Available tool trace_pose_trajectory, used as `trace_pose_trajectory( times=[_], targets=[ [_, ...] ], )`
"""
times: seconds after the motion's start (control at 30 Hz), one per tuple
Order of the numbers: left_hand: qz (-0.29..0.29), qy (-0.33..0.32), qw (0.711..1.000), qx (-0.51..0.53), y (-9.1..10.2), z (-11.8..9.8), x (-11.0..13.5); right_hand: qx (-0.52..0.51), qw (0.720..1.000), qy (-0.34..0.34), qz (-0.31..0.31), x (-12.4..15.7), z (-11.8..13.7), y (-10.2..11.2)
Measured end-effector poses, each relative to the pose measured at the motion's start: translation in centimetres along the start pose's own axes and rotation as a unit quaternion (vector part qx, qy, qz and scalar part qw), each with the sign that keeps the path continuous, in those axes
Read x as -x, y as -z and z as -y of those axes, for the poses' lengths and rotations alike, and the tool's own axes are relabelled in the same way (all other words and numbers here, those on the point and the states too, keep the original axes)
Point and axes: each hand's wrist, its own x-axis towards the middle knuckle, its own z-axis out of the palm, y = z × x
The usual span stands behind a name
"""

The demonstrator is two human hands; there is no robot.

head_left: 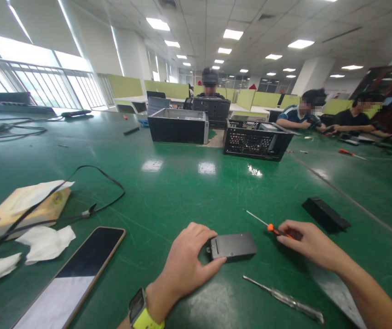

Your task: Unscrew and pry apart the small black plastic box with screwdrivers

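Note:
My left hand (190, 256) grips the left end of a small black rectangular box (237, 246) between thumb and fingers; the box lies flat on the green table (182, 196). To its right, my right hand (307, 242) has its fingers closed round the handle of an orange-and-black screwdriver (270, 227), whose thin shaft points up and left, apart from the box. Below the box lies a second screwdriver (285, 299) with a clear handle. A black angular piece (325, 214) rests beyond my right hand.
A smartphone (91, 251), crumpled tissues (48, 242), a tissue pack (41, 205) and a black cable (122, 183) lie at left. Open metal cases (178, 125) (257, 141) stand farther back. Several people sit around the far side. Another orange screwdriver (348, 152) lies at far right.

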Motion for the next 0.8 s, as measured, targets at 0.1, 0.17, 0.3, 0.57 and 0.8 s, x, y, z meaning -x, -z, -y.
trace_pose_trajectory(
  times=[0.1,0.17,0.3,0.57,0.8],
  targets=[
    [-0.005,0.0,1.0,-0.001,-0.1,-0.09,0.08,-0.089,0.996,0.008,-0.024,-0.05,0.5,0.25],
    [-0.009,-0.001,1.0,-0.002,-0.23,-0.07,0.11,-0.144,0.989,-0.001,-0.041,-0.01,0.75,0.15],
    [-0.019,0.002,1.0,-0.004,-0.49,0.0,0.13,-0.265,0.955,-0.029,-0.131,0.3,0.98,-0.34],
    [-0.03,-0.002,1.0,0.001,-0.63,-0.04,0.01,-0.395,0.891,0.008,-0.222,0.43,0.84,-0.26],
    [-0.034,-0.011,0.999,-0.004,-0.68,0.0,-0.02,-0.332,0.915,0.046,-0.226,0.7,0.82,-0.38]
  ],
)
